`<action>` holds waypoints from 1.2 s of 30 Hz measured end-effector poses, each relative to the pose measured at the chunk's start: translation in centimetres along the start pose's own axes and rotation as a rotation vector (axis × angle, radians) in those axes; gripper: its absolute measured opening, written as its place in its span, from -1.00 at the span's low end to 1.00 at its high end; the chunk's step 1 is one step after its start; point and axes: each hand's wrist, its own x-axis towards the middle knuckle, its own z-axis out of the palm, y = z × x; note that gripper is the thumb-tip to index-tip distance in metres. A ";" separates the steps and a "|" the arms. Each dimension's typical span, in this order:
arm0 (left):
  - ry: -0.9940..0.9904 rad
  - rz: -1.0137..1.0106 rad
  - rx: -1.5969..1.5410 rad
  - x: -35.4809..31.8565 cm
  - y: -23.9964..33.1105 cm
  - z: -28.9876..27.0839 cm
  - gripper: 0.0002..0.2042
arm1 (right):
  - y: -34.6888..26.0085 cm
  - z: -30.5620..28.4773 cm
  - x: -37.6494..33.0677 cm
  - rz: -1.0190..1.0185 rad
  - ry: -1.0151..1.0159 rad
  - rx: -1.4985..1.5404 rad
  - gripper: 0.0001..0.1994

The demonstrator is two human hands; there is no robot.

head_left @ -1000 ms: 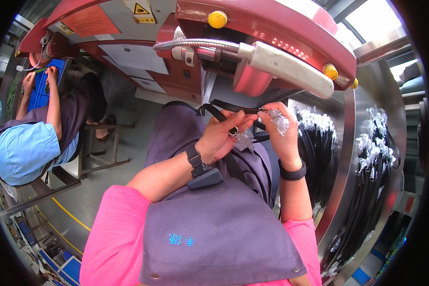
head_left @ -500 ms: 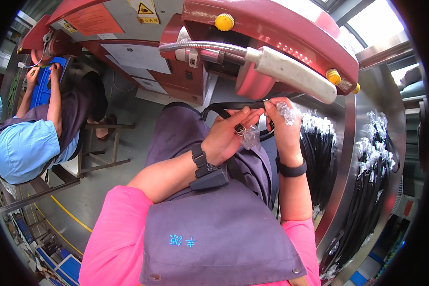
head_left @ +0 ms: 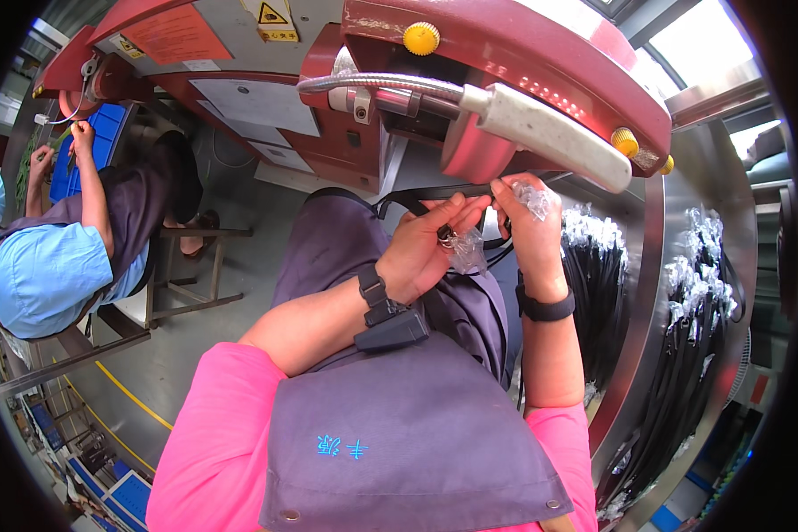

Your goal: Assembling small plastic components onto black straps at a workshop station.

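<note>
Over my lap (head_left: pixel 332 253), my left hand (head_left: pixel 417 248) half-closes around a metal fitting (head_left: pixel 444 234) with clear plastic (head_left: pixel 466 254); my right hand (head_left: pixel 534 239) pinches a black strap (head_left: pixel 421 193), seemingly unfinished. Fingers hide its end. Whether the bundled straps (head_left: pixel 592 288) farther right are finished, I can't tell.

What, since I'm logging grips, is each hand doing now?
Left hand: holding a metal fitting with clear plastic.
Right hand: closed, pinching a black strap.
</note>
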 end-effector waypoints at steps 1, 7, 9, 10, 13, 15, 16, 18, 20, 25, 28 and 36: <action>-0.005 0.004 0.013 0.0 0.0 -0.1 -0.83 | 0.0 0.0 0.0 0.000 0.002 0.001 -0.87; -0.018 0.009 0.025 0.1 -0.2 0.2 -0.83 | 0.4 -0.1 0.1 -0.024 0.035 0.028 -0.89; -0.006 -0.002 -0.004 0.1 -0.3 0.4 -0.82 | 0.7 -0.3 0.1 -0.032 0.045 0.066 -0.89; -0.012 -0.005 -0.005 0.2 -0.4 0.4 -0.82 | 0.7 -0.4 0.1 -0.033 0.046 0.086 -0.89; -0.036 -0.008 0.019 0.1 -0.5 0.8 -0.81 | 0.7 -0.7 -0.1 -0.060 0.044 0.157 -0.89; -0.061 0.003 0.068 -0.6 -0.4 1.3 -0.80 | 1.4 -1.1 -0.6 -0.110 0.031 0.217 -0.88; -0.091 0.004 0.142 -0.8 -0.3 1.4 -0.79 | 1.8 -1.4 -0.8 -0.161 0.004 0.259 -0.88; -0.149 0.008 0.289 -1.3 0.0 1.2 -0.79 | 2.6 -1.9 -1.5 -0.262 -0.055 0.343 -0.88; -0.193 0.046 0.327 -1.8 0.0 1.2 -0.78 | 3.1 -2.1 -2.1 -0.337 -0.083 0.387 -0.89; -0.246 0.090 0.405 -2.3 -0.1 0.9 -0.74 | 3.7 -2.6 -3.1 -0.430 -0.121 0.383 -0.86; -0.271 0.091 0.404 -2.4 -0.1 0.7 -0.74 | 3.7 -2.6 -3.3 -0.462 -0.115 0.364 -0.85; -0.220 0.099 0.386 -2.2 -0.1 0.8 -0.77 | 3.2 -2.0 -3.9 -0.357 0.004 0.254 -0.89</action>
